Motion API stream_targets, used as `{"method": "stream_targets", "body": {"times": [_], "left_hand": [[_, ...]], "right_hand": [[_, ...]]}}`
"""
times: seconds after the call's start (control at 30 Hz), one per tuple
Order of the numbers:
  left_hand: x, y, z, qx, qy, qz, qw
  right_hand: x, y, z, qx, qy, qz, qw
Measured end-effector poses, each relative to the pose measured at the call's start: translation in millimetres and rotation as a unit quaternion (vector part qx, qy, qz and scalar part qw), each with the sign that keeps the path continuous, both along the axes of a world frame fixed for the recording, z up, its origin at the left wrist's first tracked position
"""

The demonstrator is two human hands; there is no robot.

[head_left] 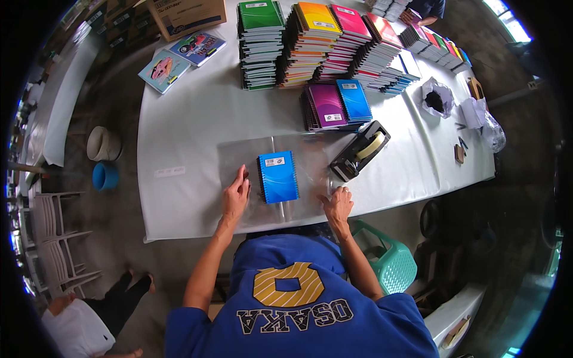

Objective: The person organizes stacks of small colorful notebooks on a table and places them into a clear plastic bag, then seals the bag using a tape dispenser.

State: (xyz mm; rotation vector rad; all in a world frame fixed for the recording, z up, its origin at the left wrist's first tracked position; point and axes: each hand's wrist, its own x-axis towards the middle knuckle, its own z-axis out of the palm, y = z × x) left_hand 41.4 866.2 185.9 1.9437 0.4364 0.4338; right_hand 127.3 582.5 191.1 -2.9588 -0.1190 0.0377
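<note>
A blue spiral-bound notebook lies on a clear plastic sheet spread on the table in front of me. My left hand rests on the sheet just left of the notebook's spiral, fingers stretched out and holding nothing. At the sheet's lower right, my right hand touches down near its edge, thumb apart from the fingers; no object shows in it. A black tape dispenser with a pale roll stands just beyond that hand.
Purple notebooks and blue ones are stacked beyond the sheet. Tall notebook piles line the far side, near a cardboard box and two picture-covered books. A plastic bag sits right; a green stool stands below. Another person is opposite.
</note>
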Motion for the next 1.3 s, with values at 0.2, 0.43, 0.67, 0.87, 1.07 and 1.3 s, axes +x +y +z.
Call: {"method": "stream_targets", "body": {"times": [0.2, 0.43, 0.67, 0.87, 1.07, 1.3], "left_hand": [[-10, 5, -7, 0.059, -0.04, -0.053, 0.996], [-9, 5, -5, 0.062, -0.051, -0.062, 0.995], [-8, 5, -7, 0.063, -0.059, -0.063, 0.994], [-12, 8, -10, 0.04, -0.051, -0.059, 0.996], [-2, 10, -5, 0.026, -0.044, -0.054, 0.997], [42, -43, 18, -0.255, -0.014, -0.042, 0.966]], "right_hand": [[3, 6, 14, 0.161, 0.13, -0.112, 0.972], [-5, -4, 13, 0.281, 0.063, -0.164, 0.944], [-13, 7, 18, 0.171, -0.007, -0.068, 0.983], [-16, 30, 61, 0.046, -0.244, 0.104, 0.963], [-34, 75, 87, 0.288, -0.007, 0.138, 0.947], [-51, 100, 56, 0.156, -0.082, 0.353, 0.919]]}}
